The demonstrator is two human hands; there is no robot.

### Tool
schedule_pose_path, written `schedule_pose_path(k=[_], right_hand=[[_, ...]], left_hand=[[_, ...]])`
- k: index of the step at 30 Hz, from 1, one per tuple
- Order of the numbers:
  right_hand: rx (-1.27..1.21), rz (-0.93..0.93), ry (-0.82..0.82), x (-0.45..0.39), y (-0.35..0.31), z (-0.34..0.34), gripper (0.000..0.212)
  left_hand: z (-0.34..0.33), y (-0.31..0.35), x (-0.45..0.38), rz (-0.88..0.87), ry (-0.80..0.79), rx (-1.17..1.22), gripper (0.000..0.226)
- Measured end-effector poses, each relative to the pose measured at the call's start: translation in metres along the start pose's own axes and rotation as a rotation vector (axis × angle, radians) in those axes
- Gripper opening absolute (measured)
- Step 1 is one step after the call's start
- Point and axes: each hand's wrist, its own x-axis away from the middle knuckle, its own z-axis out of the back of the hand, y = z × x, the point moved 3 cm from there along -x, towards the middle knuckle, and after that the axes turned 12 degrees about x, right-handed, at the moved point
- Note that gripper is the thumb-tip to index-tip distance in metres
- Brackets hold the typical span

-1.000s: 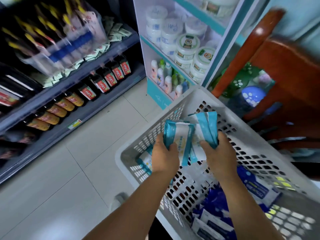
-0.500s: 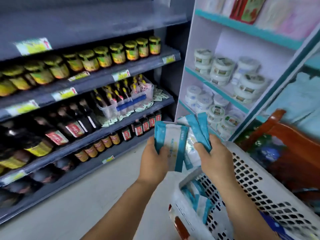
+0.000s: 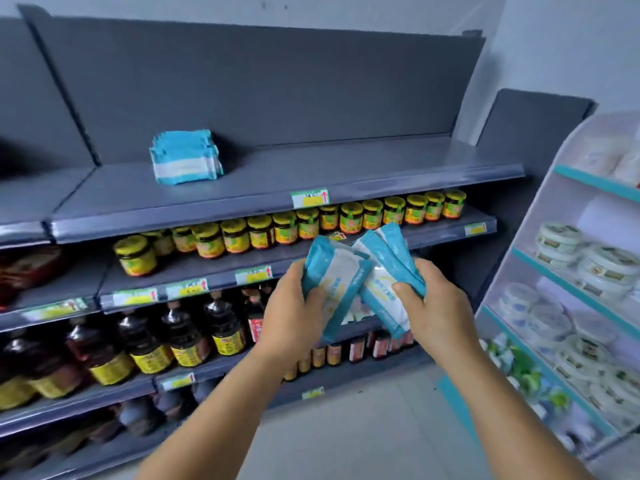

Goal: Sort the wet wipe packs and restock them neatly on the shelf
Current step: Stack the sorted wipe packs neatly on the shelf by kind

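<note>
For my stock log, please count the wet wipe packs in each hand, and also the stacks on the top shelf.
Left hand, pack: 1
Right hand, packs: 2 visible
Stack on top shelf: 1, contents too blurred to count
Total: 3 packs in hand, plus 1 stack

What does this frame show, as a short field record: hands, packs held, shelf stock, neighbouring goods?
left hand: left hand holds a teal-and-white wet wipe pack in its grip
right hand: right hand holds several wet wipe packs, fanned
height: both raised in front of the jar shelf
top shelf: top shelf bears one stack of wet wipe packs at left
below: yellow-lidded jars, then dark sauce bottles
right side: white rack with round tubs
</note>
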Motion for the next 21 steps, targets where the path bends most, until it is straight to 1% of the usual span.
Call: schedule_pose_path(k=[2, 6, 10, 13, 17, 21], right_hand=[[-0.010, 0.060, -0.006, -0.016, -0.028, -0.010, 0.031], [0.009, 0.167, -0.012, -0.050, -0.077, -0.031, 0.028], [-0.010, 0.268, -0.017, -0.090, -0.115, -0.058, 0.029], [-0.038, 0.328, -0.010, -0.127, -0.139, -0.080, 0.031], [-0.045, 0.382, 0.002, -0.183, -0.169, -0.106, 0.031], [-0.009, 0.421, -0.004, -0.238, -0.194, -0.128, 0.033]], left_hand=[[0.029, 0.000, -0.013, -0.032, 0.044, -0.045, 0.027], [0.077, -0.003, -0.041, -0.060, 0.126, -0.093, 0.018], [0.114, -0.005, -0.079, -0.115, 0.183, -0.140, 0.028], [0.137, -0.011, -0.118, -0.116, 0.218, -0.190, 0.035], [0.162, -0.011, -0.174, -0.132, 0.255, -0.253, 0.031], [0.194, -0.011, -0.221, -0.129, 0.352, -0.348, 0.037]])
